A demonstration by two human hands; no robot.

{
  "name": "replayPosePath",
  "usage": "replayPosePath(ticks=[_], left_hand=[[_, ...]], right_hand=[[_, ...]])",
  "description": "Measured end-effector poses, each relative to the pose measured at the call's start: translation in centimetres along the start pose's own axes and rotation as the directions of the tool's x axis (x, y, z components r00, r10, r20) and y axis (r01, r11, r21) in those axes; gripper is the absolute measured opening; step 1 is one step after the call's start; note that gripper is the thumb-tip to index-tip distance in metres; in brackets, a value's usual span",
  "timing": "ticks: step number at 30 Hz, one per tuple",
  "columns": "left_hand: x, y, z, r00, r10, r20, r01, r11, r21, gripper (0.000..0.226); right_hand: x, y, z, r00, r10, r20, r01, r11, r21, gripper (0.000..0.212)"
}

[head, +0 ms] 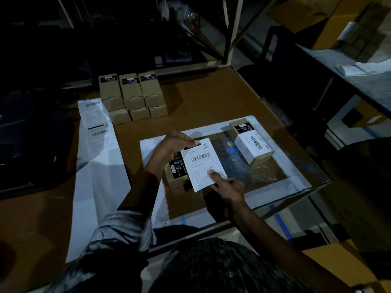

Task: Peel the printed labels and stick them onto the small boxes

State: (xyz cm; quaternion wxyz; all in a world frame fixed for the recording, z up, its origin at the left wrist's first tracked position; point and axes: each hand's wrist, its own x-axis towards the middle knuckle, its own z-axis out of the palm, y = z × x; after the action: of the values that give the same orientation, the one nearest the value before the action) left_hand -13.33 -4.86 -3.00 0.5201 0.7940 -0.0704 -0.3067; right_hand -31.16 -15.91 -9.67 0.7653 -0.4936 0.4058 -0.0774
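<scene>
A white printed label [202, 163] with a barcode hangs over a small brown box [175, 176] that has a black sticker on top. My left hand [176, 144] pinches the label's top edge. My right hand [227, 188] holds its lower right corner, thumb pressed on the print. The label hides most of that box. To the right lies another small box [252, 142] with a white label stuck across it. A strip of printed labels [98, 125] lies on the table at the left.
Several unlabelled brown boxes [134, 96] are stacked at the back of the brown table [211, 96]. A white-framed mat [296, 176] sits under the work. White backing paper [99, 187] trails to the near left. Shelving with cartons [349, 24] stands at the right.
</scene>
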Motion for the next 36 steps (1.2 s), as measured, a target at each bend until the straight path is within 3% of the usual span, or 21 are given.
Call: replayPosePath(ticks=[8, 36], left_hand=[[0.55, 0.00, 0.48, 1.000, 0.009, -0.021, -0.009, 1.000, 0.002, 0.025], [1.06, -0.42, 0.79, 0.999, 0.032, -0.043, -0.031, 0.999, 0.025, 0.028]], right_hand=[[-0.24, -0.12, 0.22, 0.999, -0.016, -0.032, 0.016, 1.000, -0.003, 0.016], [-0.72, -0.41, 0.09, 0.999, -0.012, -0.036, 0.011, 0.999, -0.044, 0.014]])
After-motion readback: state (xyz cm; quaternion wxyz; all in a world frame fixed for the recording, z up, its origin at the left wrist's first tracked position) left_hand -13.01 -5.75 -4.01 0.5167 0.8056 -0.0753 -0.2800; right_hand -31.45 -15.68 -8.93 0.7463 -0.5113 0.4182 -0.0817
